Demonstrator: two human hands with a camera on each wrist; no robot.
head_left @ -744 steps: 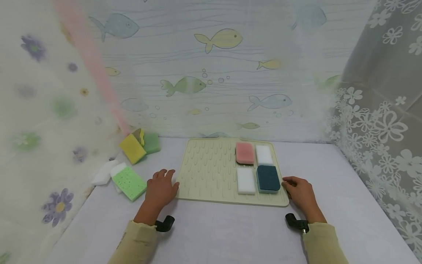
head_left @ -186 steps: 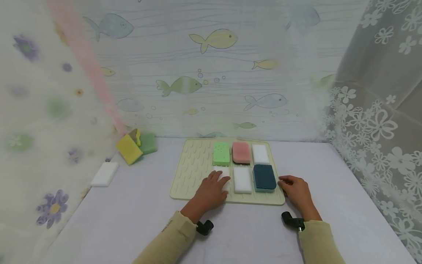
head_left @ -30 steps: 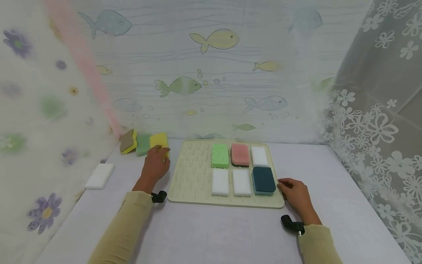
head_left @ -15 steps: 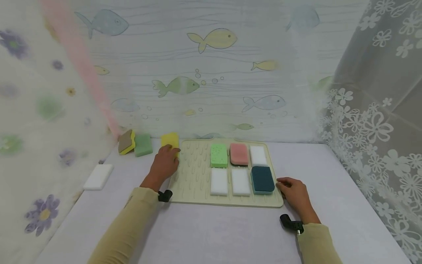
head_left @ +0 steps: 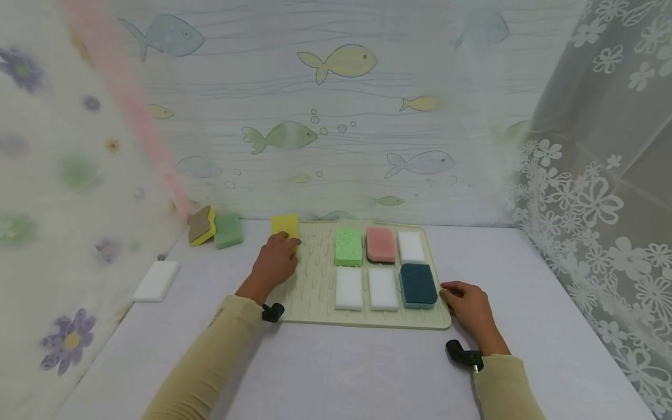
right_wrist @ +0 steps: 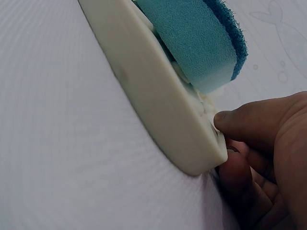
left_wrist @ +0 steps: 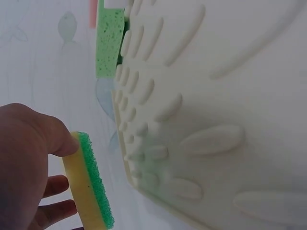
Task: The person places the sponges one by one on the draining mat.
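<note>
My left hand (head_left: 274, 262) grips a yellow sponge (head_left: 285, 224) over the left edge of the cream ridged drying mat (head_left: 310, 291). In the left wrist view the sponge (left_wrist: 82, 184) shows a green scouring layer facing the mat, held off its surface, with thumb and fingers on its sides. My right hand (head_left: 469, 306) pinches the mat's right edge, thumb on top and fingers below, beside a blue sponge (head_left: 418, 286) with a dark scouring face. Also on the mat lie a green sponge (head_left: 349, 246), a pink sponge (head_left: 380, 244) and several white sponges (head_left: 349, 289).
At the table's left are a brown-and-yellow sponge (head_left: 202, 226), a plain green sponge (head_left: 228, 230) and a white sponge (head_left: 157, 281). A fish-patterned curtain (head_left: 336, 146) hangs behind the table (head_left: 367, 373).
The left hand has carried the yellow sponge rightward from beside the green one to over the mat's left edge. Earlier, the speckled green sponge and another white one came onto the mat.
</note>
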